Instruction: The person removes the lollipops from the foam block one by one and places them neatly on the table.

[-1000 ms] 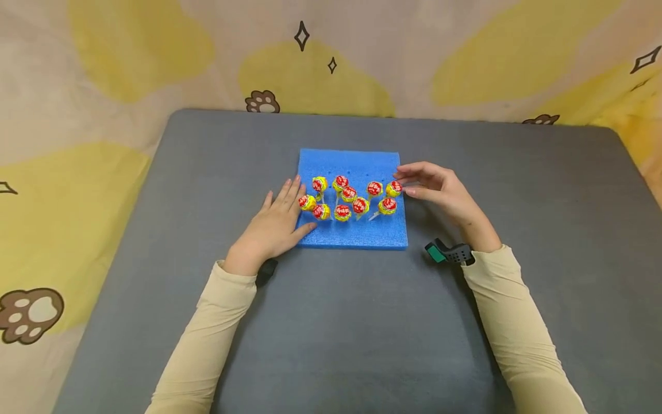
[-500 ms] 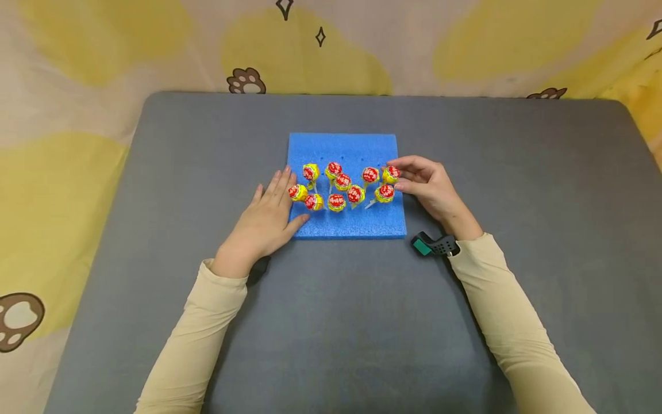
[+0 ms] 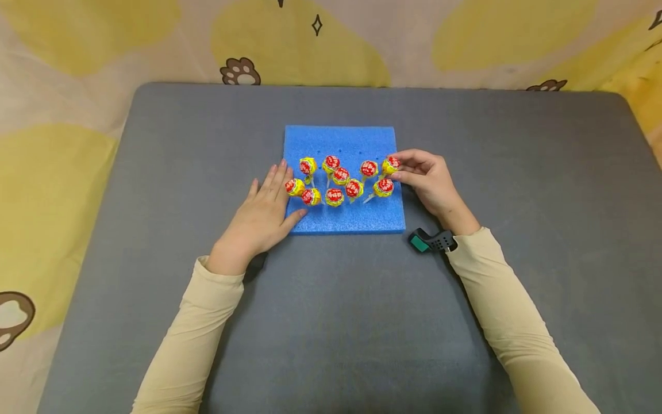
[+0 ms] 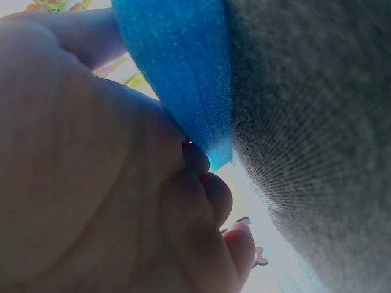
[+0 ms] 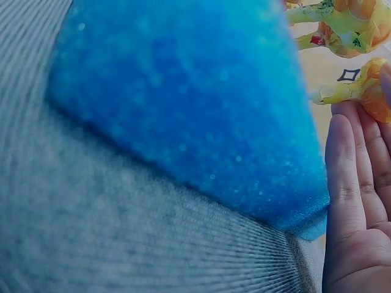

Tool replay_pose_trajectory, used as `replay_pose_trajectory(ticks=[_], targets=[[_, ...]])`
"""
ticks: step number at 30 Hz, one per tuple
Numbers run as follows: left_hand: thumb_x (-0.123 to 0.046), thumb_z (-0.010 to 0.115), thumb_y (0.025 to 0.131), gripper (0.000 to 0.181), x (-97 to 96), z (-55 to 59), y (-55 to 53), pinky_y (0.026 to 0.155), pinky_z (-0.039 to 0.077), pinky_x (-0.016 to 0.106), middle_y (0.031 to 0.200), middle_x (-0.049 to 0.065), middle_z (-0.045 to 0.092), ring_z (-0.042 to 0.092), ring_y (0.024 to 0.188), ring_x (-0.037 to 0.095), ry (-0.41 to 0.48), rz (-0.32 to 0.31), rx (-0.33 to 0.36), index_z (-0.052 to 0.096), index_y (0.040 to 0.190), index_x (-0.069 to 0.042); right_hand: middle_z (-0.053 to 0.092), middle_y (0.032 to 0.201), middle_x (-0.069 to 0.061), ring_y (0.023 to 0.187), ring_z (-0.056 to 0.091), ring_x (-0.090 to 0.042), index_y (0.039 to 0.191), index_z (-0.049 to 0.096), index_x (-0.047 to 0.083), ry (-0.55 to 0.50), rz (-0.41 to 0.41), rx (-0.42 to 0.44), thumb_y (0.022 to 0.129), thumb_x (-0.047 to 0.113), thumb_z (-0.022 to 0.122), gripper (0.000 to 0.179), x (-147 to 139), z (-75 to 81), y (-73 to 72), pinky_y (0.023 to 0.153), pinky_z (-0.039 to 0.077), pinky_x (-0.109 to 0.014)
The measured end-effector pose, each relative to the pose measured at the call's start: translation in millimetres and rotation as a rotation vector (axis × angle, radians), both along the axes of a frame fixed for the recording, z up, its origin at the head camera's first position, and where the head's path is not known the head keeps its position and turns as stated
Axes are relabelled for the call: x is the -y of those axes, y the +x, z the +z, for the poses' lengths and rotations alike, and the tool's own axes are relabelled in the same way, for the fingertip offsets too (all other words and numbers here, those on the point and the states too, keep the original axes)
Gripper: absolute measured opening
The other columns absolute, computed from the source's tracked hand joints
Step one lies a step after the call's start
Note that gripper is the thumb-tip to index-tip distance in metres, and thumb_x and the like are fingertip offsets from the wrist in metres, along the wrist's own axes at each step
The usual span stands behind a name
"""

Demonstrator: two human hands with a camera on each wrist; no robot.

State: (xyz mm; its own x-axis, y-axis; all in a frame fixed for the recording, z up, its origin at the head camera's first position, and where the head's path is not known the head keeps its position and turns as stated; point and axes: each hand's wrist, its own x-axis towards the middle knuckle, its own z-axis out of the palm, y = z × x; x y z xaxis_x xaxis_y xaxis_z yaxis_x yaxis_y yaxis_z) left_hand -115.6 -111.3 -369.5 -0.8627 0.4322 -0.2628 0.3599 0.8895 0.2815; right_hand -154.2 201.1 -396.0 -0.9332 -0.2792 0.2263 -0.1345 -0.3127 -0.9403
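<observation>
A blue foam board (image 3: 346, 221) carries several lollipops in yellow wrappers with red tops, their white sticks set in it at various slants. My left hand (image 3: 258, 218) rests with fingers extended along the board's left edge, thumb over its front left corner. At the right edge, my right hand (image 3: 431, 184) pinches the rearmost right lollipop (image 3: 391, 165) by its wrapped head. In the right wrist view that lollipop (image 5: 371, 91) sits between thumb and fingers. The left wrist view shows the palm against the side of the foam board (image 4: 183, 67).
Another lollipop (image 3: 384, 187) stands just in front of the pinched one. Small holes (image 3: 339, 151) dot the board behind the lollipops. The grey table (image 3: 331, 322) extends around the board, with a patterned cloth (image 3: 403, 40) behind it. A black strap (image 3: 434, 240) hangs at my right wrist.
My right hand has moved in a little from the right, and its thumb and fingers have closed on the rear right lollipop. My left hand stays at the board's edge. The head view has tilted down.
</observation>
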Motion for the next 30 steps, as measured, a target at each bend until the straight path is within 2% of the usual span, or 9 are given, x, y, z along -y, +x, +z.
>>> replay_pose_trajectory(ticks=[12, 17, 21, 24, 30], targets=[[-0.047, 0.044, 0.095, 0.084, -0.7, 0.5, -0.8, 0.113, 0.0, 0.049, 0.157, 0.013, -0.008, -0.01, 0.143, 0.025, -0.01, 0.002, 0.013, -0.001, 0.149, 0.0, 0.07, 0.091, -0.01, 0.079, 0.066, -0.016, 0.1, 0.071, 0.002, -0.063, -0.014, 0.014, 0.08, -0.008, 0.069, 0.022, 1, 0.0, -1.0, 0.075, 0.054, -0.027], [-0.046, 0.044, 0.096, 0.084, -0.6, 0.4, -0.6, 0.113, -0.001, 0.049, 0.157, 0.013, -0.009, -0.011, 0.143, 0.025, -0.004, 0.003, 0.014, -0.001, 0.149, 0.0, 0.069, 0.092, -0.012, 0.081, 0.065, -0.019, 0.099, 0.07, -0.001, -0.166, -0.065, 0.029, 0.082, -0.005, 0.068, 0.017, -1, 1.2, -1.6, 0.075, 0.054, -0.028], [-0.046, 0.043, 0.096, 0.083, -0.7, 0.5, -1.1, 0.113, -0.001, 0.049, 0.157, 0.013, -0.009, -0.01, 0.143, 0.025, -0.001, -0.004, 0.01, 0.0, 0.149, 0.0, 0.068, 0.092, -0.014, 0.078, 0.065, -0.02, 0.096, 0.069, -0.003, -0.254, -0.194, 0.108, 0.085, -0.004, 0.066, 0.011, -11, 2.8, -4.4, 0.072, 0.055, -0.028], [-0.045, 0.042, 0.097, 0.082, -0.6, 0.2, -0.7, 0.113, -0.001, 0.049, 0.157, 0.013, -0.01, -0.01, 0.143, 0.026, -0.002, -0.01, 0.011, -0.001, 0.149, 0.001, 0.069, 0.089, -0.015, 0.073, 0.066, -0.02, 0.094, 0.069, -0.004, -0.275, -0.243, 0.203, 0.084, -0.005, 0.066, 0.01, -21, 3.9, -7.4, 0.069, 0.055, -0.027], [-0.045, 0.041, 0.097, 0.082, -0.3, 0.4, -0.5, 0.113, -0.001, 0.049, 0.157, 0.013, -0.01, -0.011, 0.143, 0.025, -0.005, -0.009, 0.018, -0.002, 0.149, 0.001, 0.068, 0.086, -0.015, 0.07, 0.066, -0.021, 0.096, 0.069, -0.006, -0.238, -0.213, 0.289, 0.086, -0.007, 0.063, 0.012, -33, 4.5, -12.3, 0.069, 0.055, -0.028]])
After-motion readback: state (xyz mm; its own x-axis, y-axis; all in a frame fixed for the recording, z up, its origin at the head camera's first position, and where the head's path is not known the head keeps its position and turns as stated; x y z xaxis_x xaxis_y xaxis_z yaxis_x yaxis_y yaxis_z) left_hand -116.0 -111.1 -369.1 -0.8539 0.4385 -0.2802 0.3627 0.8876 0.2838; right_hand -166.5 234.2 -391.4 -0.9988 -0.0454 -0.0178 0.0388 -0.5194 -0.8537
